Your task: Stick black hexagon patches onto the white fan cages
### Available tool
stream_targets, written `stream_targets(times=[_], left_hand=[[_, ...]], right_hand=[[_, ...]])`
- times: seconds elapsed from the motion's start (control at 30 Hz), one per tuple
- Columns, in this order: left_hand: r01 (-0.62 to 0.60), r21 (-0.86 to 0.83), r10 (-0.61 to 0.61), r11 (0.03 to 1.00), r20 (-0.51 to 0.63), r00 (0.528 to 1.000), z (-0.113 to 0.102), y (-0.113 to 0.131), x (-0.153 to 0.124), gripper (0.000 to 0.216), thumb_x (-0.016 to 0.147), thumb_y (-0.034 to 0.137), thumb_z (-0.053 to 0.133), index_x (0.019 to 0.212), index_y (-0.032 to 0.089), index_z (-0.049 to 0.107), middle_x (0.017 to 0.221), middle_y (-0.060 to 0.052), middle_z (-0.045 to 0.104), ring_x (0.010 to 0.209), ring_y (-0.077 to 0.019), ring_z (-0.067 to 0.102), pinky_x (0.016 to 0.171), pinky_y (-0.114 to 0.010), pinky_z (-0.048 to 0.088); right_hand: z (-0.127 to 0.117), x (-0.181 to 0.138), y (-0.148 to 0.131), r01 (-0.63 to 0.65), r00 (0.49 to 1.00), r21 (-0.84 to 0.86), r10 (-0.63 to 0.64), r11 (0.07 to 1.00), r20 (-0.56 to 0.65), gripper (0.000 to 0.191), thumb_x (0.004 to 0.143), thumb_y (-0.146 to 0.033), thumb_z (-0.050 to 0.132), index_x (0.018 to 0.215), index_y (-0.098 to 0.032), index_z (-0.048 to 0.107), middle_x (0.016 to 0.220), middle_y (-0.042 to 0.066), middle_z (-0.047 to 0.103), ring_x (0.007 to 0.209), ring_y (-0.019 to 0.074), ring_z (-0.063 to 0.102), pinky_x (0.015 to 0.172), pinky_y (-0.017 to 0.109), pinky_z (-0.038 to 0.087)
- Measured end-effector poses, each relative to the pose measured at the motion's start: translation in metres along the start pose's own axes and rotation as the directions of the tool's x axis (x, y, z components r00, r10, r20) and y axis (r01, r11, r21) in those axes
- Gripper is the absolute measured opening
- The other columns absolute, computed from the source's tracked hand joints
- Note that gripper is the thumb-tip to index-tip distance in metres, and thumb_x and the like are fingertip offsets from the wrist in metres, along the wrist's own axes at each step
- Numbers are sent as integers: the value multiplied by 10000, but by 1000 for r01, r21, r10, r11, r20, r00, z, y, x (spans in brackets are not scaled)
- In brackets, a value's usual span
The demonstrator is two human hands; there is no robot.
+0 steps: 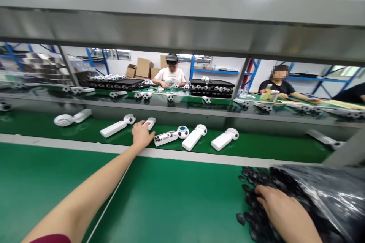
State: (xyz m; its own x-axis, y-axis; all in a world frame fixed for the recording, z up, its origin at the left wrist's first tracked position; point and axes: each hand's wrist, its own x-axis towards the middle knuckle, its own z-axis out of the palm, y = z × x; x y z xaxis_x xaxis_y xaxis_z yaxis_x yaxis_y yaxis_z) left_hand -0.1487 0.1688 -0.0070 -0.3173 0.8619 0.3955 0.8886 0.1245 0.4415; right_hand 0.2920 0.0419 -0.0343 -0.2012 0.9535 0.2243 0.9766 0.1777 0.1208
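Note:
My left hand (pixel 142 135) reaches to the far green strip, its fingers closed over a white handheld fan (pixel 150 123); only part of its casing shows past them. Just right of that hand lies a fan with its handle open and inner parts showing (pixel 165 138). Two closed fans (pixel 194 138) (pixel 224 139) with football-patterned heads follow to the right, and another (pixel 117 126) is on the left. My right hand (pixel 285 210) rests on a heap of small black plastic pieces (pixel 252 176), thumb and fingertips drawn together among them; anything pinched there is hidden.
A clear plastic bag (pixel 333 193) lies over the heap's right side. More fans sit at the far left (pixel 72 117) and far right (pixel 326 139) of the strip. A pale ledge (pixel 71 145) separates it from my green table (pixel 182 201). A metal shelf (pixel 182 32) spans overhead; co-workers sit beyond.

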Motion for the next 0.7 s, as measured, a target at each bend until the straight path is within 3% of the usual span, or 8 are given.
stream_targets(times=[0.13, 0.23, 0.33, 0.43, 0.5, 0.6, 0.7], left_hand=[[-197, 6, 191, 980, 229, 955, 24, 40, -2, 554, 740, 536, 474, 1191, 214, 465, 1237, -93, 493, 1187, -289, 372, 978, -380, 264], [-236, -11, 220, 972, 416, 882, 37, 63, 4, 621, 714, 632, 432, 1151, 199, 515, 1148, -107, 574, 1043, -306, 517, 851, -367, 382], [-281, -28, 254, 959, 518, 817, 33, 75, 8, 630, 633, 642, 524, 1095, 215, 555, 1103, -91, 601, 933, -279, 584, 719, -300, 441], [-346, -2, 296, 938, 523, 799, 14, 80, -1, 558, 523, 524, 676, 984, 219, 597, 1027, -84, 604, 853, -276, 600, 670, -297, 448], [-389, 36, 325, 921, 481, 814, -2, 82, -18, 435, 556, 437, 675, 918, 209, 595, 996, -89, 577, 838, -280, 589, 682, -324, 442], [-447, 77, 382, 891, 404, 831, -21, 84, -57, 304, 655, 327, 602, 924, 201, 539, 1027, -99, 517, 939, -298, 534, 754, -367, 415], [-534, 104, 462, 839, 383, 800, -30, 91, -101, 257, 691, 291, 568, 915, 183, 502, 1008, -117, 507, 902, -312, 529, 711, -389, 414]], right_hand=[[4, 0, 2, 17, 999, 14, -16, 1000, -38, 204, 787, -180, 439, 805, -218, 638, 810, 85, 665, 696, 224, 619, 601, 310, 422], [9, -1, 4, 34, 999, -12, -35, 999, -35, 256, 801, -168, 405, 887, -207, 643, 839, 102, 667, 675, 221, 621, 621, 319, 445], [11, 0, 5, 34, 998, -60, -37, 998, -43, 345, 798, -114, 369, 1028, -186, 615, 885, 117, 661, 688, 223, 624, 627, 327, 464], [4, 1, -1, 19, 997, -69, -24, 997, -68, 402, 794, -74, 341, 1108, -152, 580, 951, 130, 637, 789, 237, 619, 657, 331, 475], [-6, 1, -8, 26, 996, -22, -28, 999, -82, 387, 802, -69, 332, 1081, -140, 590, 946, 122, 625, 832, 232, 606, 705, 326, 469], [-23, 1, -23, 17, 996, 142, -5, 990, -87, 305, 830, -121, 343, 986, -166, 601, 905, 89, 617, 839, 218, 592, 729, 317, 452], [-36, 0, -37, 20, 998, 405, 9, 914, -69, 207, 847, -187, 367, 915, -195, 562, 883, 48, 615, 810, 189, 586, 698, 289, 444]])
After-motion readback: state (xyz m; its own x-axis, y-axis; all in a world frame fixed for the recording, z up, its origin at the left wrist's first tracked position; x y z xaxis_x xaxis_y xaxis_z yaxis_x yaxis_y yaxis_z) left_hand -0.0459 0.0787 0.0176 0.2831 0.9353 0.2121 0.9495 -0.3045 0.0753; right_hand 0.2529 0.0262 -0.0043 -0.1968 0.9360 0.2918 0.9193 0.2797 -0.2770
